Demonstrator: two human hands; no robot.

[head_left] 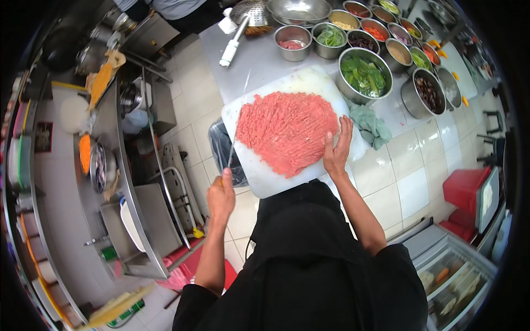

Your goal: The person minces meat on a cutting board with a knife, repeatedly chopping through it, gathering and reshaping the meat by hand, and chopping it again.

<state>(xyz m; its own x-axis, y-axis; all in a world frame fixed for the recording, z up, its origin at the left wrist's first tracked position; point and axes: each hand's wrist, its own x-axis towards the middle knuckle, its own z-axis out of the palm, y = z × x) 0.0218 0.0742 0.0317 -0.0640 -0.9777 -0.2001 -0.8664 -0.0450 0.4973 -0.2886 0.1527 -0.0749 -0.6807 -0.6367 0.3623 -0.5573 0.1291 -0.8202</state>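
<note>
Touching the right grip (338, 150) at one edge, minced meat (287, 129).

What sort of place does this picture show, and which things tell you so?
Probably a restaurant kitchen: minced meat spread on a white cutting board, metal bowls of chopped vegetables, and a steel shelving unit.
</note>
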